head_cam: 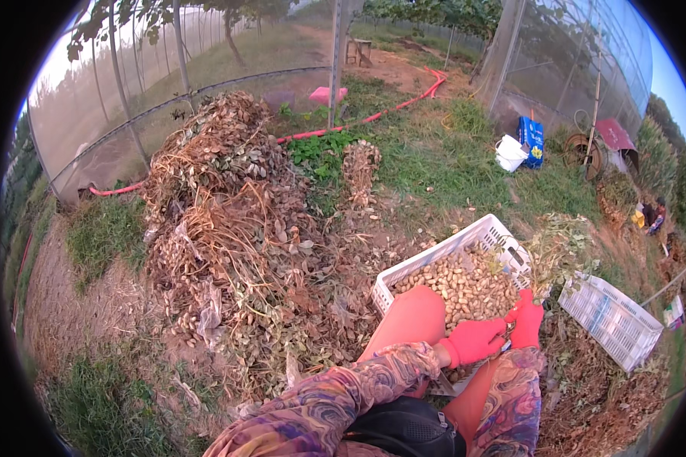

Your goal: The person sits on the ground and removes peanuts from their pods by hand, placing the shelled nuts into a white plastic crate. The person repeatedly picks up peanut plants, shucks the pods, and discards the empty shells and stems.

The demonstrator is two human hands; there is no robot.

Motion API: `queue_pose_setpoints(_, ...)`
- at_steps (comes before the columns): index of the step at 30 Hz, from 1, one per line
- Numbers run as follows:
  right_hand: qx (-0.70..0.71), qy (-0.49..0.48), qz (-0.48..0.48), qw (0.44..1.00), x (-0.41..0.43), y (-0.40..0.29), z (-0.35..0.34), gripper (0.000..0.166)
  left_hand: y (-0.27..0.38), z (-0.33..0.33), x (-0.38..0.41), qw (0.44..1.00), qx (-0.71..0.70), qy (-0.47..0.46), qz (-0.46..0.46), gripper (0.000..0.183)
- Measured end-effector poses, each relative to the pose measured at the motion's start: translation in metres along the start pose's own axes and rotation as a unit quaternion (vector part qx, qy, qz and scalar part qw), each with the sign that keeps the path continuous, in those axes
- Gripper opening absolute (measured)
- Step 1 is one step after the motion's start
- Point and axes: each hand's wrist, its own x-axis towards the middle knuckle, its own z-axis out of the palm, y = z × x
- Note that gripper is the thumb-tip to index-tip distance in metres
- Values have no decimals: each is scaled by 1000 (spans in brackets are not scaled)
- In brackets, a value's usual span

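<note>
A white plastic crate [384,285] with slotted walls stands between my knees, with many unshelled peanuts [463,280] in it. My right hand [527,321], in a red glove, is closed around a peanut plant [557,248] above the crate's right side. The plant's leafy top spreads up past the crate's far right corner. Against the right hand, low over the near part of the crate, is my red-gloved left hand [473,341]. Its fingers are curled towards the plant's lower end; the gloves hide what they touch there.
Left of the crate rises a heap of dried peanut plants [223,228]. A second white crate [611,320] lies tilted at right. Farther off are a white bucket [511,153], a blue bag [530,141], a red hose [371,117] and a person [654,217] bending.
</note>
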Motion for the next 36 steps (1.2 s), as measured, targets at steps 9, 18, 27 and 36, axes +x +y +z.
queue_pose_setpoints(9, 86, 43, 0, 995, 31, -1, -30, 23, -21, -20, 12, 963, 176, 180, 96, 30)
queue_pose_setpoints(18, 198, -186, 21, 962, -11, -20, -10, 37, -29, 8, 8, 973, -187, -119, -69, 64)
queue_pose_setpoints(27, 83, -157, -1, 984, -32, -15, 14, 44, -14, -6, 6, 998, 16, 22, -58, 55)
queue_pose_setpoints(36, 80, -70, -6, 994, -33, -16, 22, 26, -19, 1, 3, 994, -68, 80, -21, 36)
